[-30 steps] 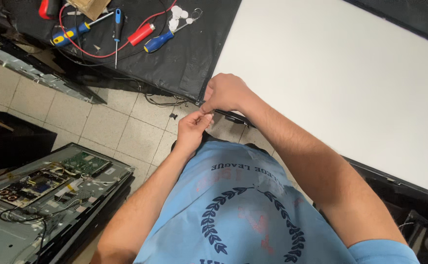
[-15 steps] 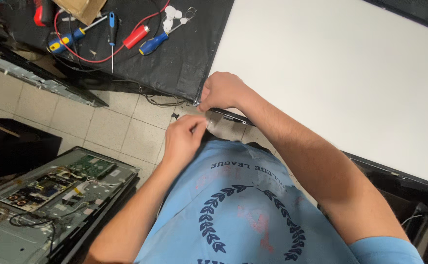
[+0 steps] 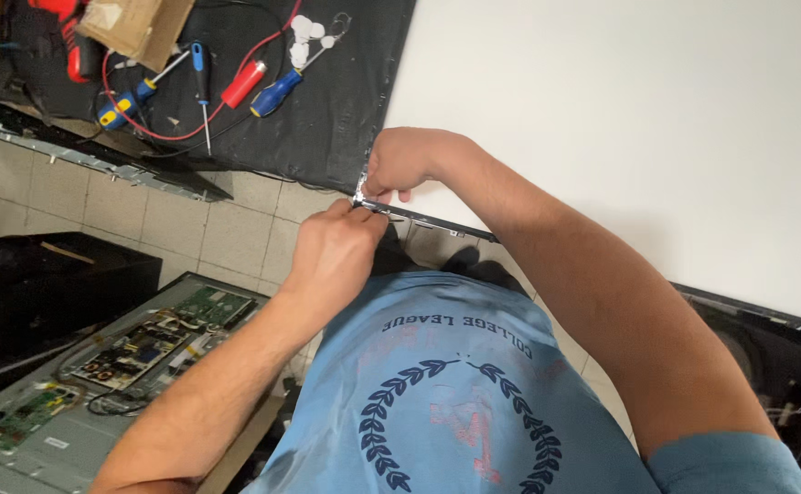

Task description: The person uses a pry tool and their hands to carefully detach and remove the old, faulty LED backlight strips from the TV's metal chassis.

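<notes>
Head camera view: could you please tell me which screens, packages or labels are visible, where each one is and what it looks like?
White panel sheet: large flat rectangle on the workbench, upper right; both hands work at its near left corner.
Cardboard piece: brown, flat, top left on the black mat beside the screwdrivers.
Opened screen chassis: bottom left on the floor, grey metal back with green circuit boards.

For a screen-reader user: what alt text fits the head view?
Both hands, left and right, pinch the corner of a white panel on a black frame. Screwdrivers lie on a black mat; an opened chassis with circuit boards sits on the tiled floor.
</notes>
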